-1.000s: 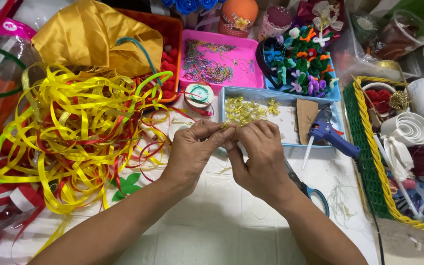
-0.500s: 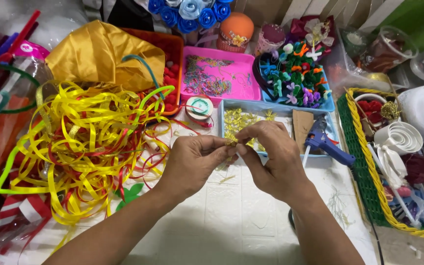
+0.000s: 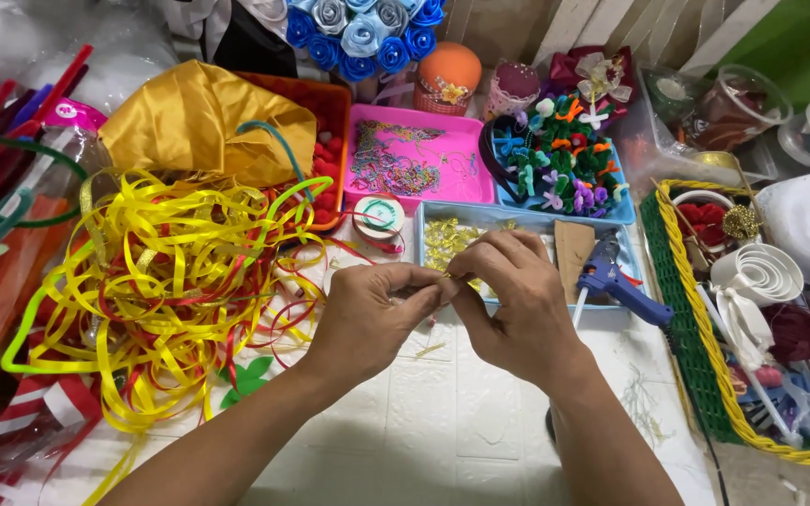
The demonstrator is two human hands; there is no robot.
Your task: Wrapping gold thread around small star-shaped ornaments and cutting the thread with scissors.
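Both hands meet at the middle of the white tabletop (image 3: 442, 422): the left hand (image 3: 372, 319) and the right hand (image 3: 517, 300) pinch a small gold piece (image 3: 444, 275) between their fingertips, too tiny to identify, so fine joining or twisting seems in hand, calling for a steady pinch. A tangle of yellow ribbon (image 3: 157, 281) lies left, a blue glue gun (image 3: 616, 281) right, a pink tray (image 3: 419, 159) and blue fabric roses (image 3: 358, 28) far. The room is hidden.
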